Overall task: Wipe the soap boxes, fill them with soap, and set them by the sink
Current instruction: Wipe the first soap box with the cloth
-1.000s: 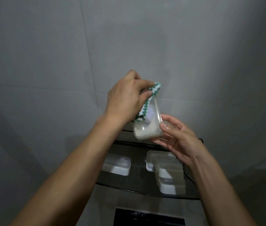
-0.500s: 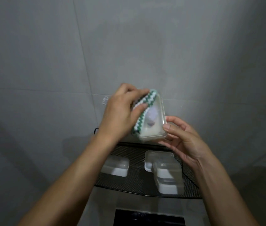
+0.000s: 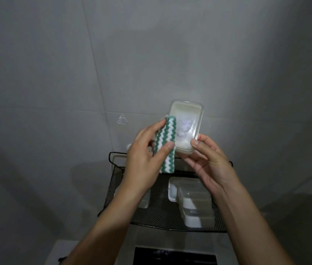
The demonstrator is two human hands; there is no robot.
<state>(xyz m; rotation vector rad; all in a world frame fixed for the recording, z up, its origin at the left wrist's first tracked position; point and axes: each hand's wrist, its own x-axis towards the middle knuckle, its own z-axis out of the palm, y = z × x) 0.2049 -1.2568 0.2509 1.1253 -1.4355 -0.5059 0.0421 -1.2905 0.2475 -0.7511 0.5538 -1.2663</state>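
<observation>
Above a black mesh rack (image 3: 162, 217), a clear soap box (image 3: 186, 125) is pinched at its near edge by the right hand (image 3: 211, 163). A folded green-and-white cloth (image 3: 165, 144) is gripped between left hand (image 3: 143, 159) thumb and fingers, touching the box's left rim (wiping is judged under way). Next, remaining surfaces need wiping; other boxes (image 3: 195, 205) wait on the rack.

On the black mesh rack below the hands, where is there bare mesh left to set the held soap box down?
On the mesh rack, a bare strip runs down the middle, between the box under the left forearm and the stacked boxes on the right. The right half is crowded out to its rim. The back is hidden by the left hand, the cloth and the right hand holding the soap box.
</observation>
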